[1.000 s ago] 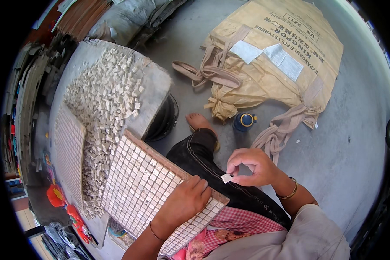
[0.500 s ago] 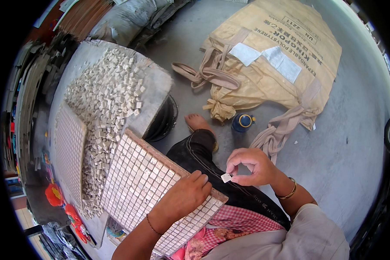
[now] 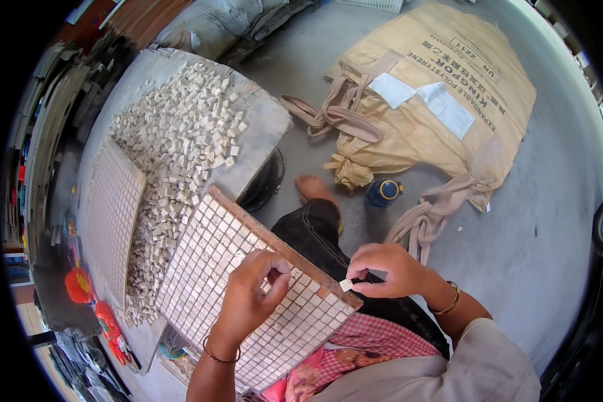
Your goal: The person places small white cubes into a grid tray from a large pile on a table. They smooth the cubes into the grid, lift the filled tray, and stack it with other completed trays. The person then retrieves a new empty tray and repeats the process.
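Note:
A small off-white stone cube [image 3: 346, 285] is pinched between thumb and forefinger of my right hand [image 3: 396, 269], just beyond the right edge of the board. That board is a tilted grid tray [image 3: 342, 293] with a reddish-brown rim, filled with rows of pale square mosaic tiles [image 3: 214, 268]. Over the tray's middle hovers my left hand [image 3: 253, 288], its fingers curled toward the thumb. Whatever those fingers hold, if anything, is hidden. The tray lies across my lap, beside a red checked cloth [image 3: 375, 329].
Loose stone cubes [image 3: 187, 127] are heaped on a grey slab [image 3: 264, 124] at the left. A second grid board [image 3: 114, 221] leans against the heap. A dark blue bottle [image 3: 384, 192] and a large tan sack [image 3: 442, 87] with straps occupy the floor ahead.
My left hand has lifted from the tray's right edge and shifted left, fingers curled. My right hand still holds the stone cube, now slightly lower. The view has shifted slightly.

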### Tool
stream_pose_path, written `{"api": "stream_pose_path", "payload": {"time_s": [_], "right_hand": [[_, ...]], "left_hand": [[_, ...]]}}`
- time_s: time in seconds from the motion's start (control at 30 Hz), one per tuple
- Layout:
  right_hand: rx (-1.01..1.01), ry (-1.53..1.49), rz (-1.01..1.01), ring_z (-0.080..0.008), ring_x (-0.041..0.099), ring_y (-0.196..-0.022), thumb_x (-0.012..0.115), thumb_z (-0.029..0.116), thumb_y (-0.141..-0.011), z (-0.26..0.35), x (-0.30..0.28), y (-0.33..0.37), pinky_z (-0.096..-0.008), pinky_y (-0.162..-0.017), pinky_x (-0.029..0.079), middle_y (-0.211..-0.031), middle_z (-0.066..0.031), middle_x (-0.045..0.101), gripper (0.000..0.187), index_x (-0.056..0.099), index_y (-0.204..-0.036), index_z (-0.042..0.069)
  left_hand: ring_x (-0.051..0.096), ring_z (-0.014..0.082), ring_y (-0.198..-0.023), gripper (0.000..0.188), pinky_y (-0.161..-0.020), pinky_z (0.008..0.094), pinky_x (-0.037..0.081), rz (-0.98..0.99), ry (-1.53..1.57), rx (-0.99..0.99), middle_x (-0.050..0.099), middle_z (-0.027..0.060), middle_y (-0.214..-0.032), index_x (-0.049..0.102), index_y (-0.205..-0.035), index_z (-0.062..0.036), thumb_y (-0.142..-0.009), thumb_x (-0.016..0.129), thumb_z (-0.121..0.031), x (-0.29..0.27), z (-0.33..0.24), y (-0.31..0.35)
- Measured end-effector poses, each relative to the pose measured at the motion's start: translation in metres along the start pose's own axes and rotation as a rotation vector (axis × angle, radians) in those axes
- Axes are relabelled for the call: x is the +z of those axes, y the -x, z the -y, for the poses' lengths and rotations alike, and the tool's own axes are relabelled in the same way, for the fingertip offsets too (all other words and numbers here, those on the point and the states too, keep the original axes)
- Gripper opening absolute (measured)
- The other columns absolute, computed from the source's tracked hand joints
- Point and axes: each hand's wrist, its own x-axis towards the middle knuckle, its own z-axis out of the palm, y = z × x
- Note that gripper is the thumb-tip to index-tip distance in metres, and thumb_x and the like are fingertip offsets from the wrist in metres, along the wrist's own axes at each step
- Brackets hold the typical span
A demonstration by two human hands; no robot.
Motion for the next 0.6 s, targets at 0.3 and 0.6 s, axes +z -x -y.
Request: {"api": "stream_pose_path", "payload": {"time_s": [0.3,0.6], "right_hand": [[-0.252,0.284,0.106,-0.0270,0.059,-0.076,0.072,0.011,-0.074,-0.008,0.033,-0.020,-0.0356,-0.066,0.048,-0.083,-0.0077,0.060,0.018,0.062,-0.089,0.006],[-0.210,0.382,0.180,-0.0249,0.059,-0.077,0.072,0.009,-0.073,-0.002,0.033,-0.028,-0.0354,-0.067,0.048,-0.087,-0.0061,0.061,0.020,0.064,-0.090,0.006]], "left_hand": [[0.057,0.0123,-0.073,0.009,-0.067,0.0235,0.048,-0.390,0.242,-0.136,0.058,0.0066,-0.081,0.057,-0.085,0.0000,-0.080,0.060,0.006,-0.004,0.041,0.088],[0.055,0.0113,-0.076,0.008,-0.071,0.0239,0.047,-0.612,0.370,-0.289,0.057,0.0057,-0.084,0.054,-0.089,0.0016,-0.083,0.058,0.006,0.009,0.073,0.165]]}}
